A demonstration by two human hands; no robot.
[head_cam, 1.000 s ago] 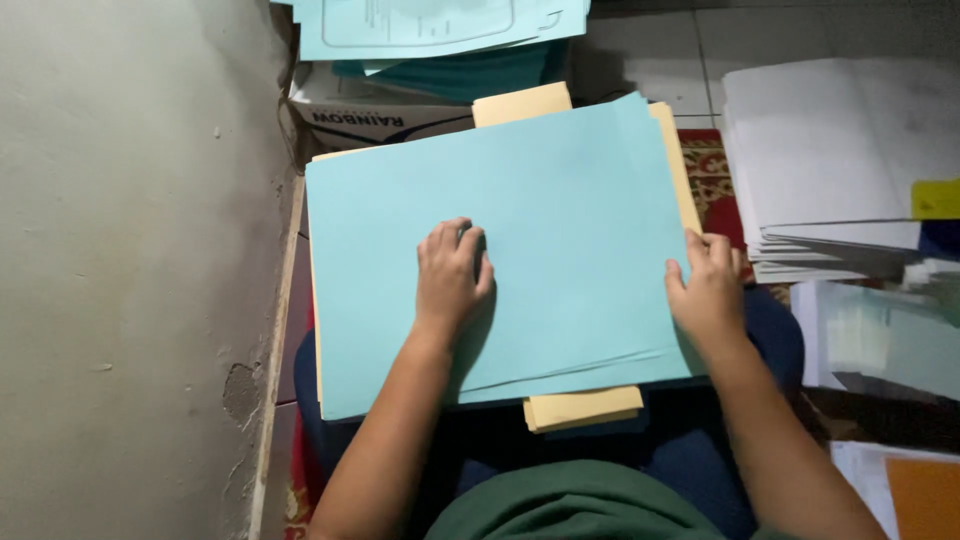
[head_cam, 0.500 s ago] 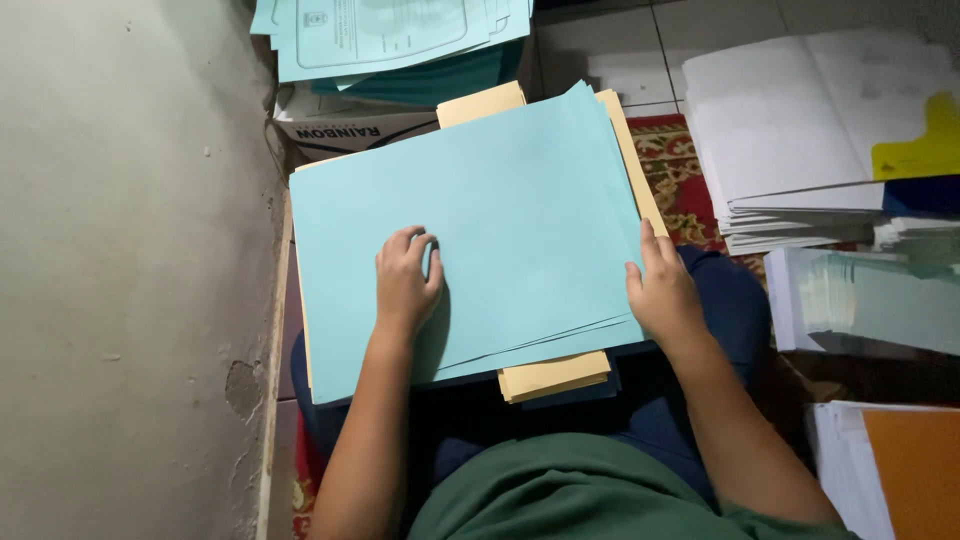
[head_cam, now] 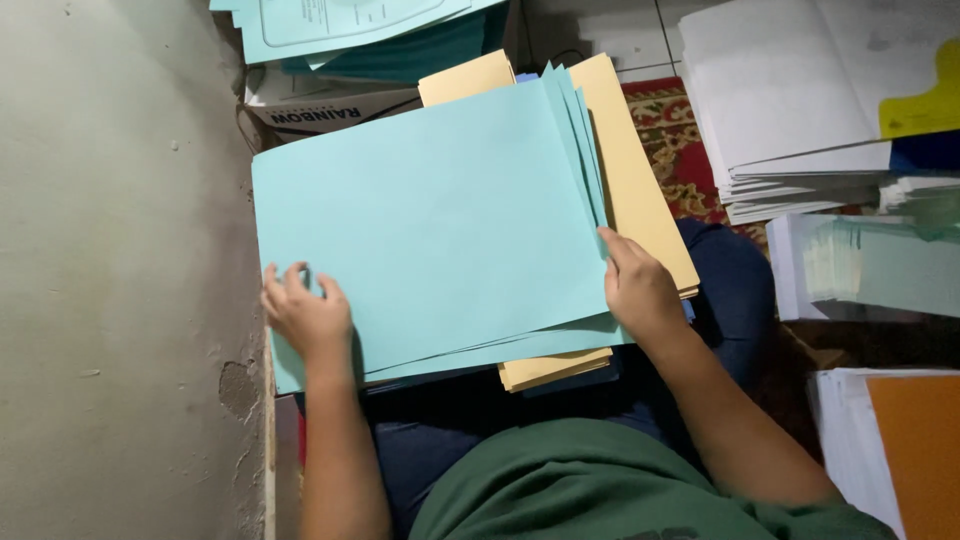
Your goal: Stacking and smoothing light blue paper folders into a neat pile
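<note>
A stack of light blue paper sheets (head_cam: pixel 430 220) lies on the person's lap, on top of a few pale yellow card folders (head_cam: pixel 640 180) that stick out at the far edge and the right side. The blue sheets are slightly fanned at their right and near edges, so they are not squared up.

The left hand (head_cam: pixel 305 315) rests on the near left corner of the blue stack, its fingers (head_cam: pixel 285 285) curled loosely on the top sheet and holding nothing. The right hand (head_cam: pixel 640 290) lies flat against the right edge of the stack, fingers (head_cam: pixel 612 245) together and pointing up along the fanned edges; it presses on the sheets and grips nothing.

To square such a stack well, both hands should push in from opposite edges with even, light pressure, so the thin sheets slide rather than buckle.

A grey wall (head_cam: pixel 120 270) stands just beside the left hand. More blue sheets (head_cam: pixel 340 25) lie on a cardboard box (head_cam: pixel 320 105) beyond the lap, and piles of white paper (head_cam: pixel 790 100) sit to the right.
</note>
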